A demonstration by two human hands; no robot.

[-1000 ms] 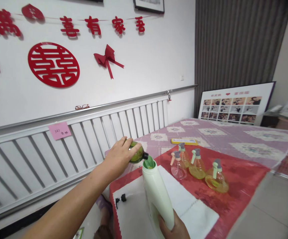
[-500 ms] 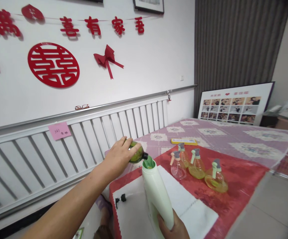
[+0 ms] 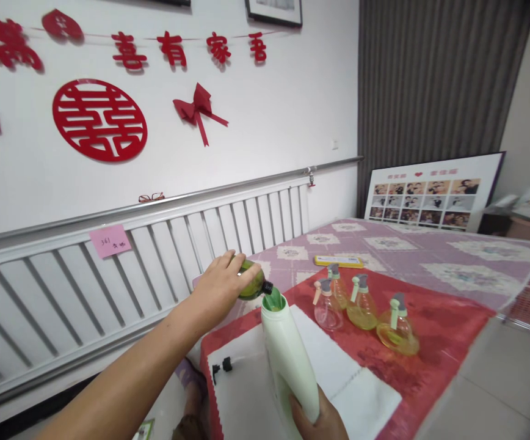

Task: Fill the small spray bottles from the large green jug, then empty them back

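My left hand (image 3: 226,282) is wrapped round a dark green bottle (image 3: 254,282), tipped with its black neck pointing down to the right. That neck is at the green spout in the mouth of a pale green jug (image 3: 287,354), which leans up and to the left. Low in the view, my right hand (image 3: 322,418) grips the jug near its lower part; some of the fingers are hidden behind it. A black pump head (image 3: 221,366) lies on the white cloth (image 3: 338,366) left of the jug. Whether liquid is flowing is hard to make out.
Several clear spray bottles (image 3: 361,308), some with yellow liquid, stand on the red cloth (image 3: 448,311) to the right. Behind them lies a yellow case (image 3: 338,261) on the patterned tablecloth (image 3: 397,244). A white radiator (image 3: 192,250) runs along the wall at the left.
Almost nothing differs. Both hands keep hold of the bottle and jug in nearly the same positions; the view has shifted very slightly.
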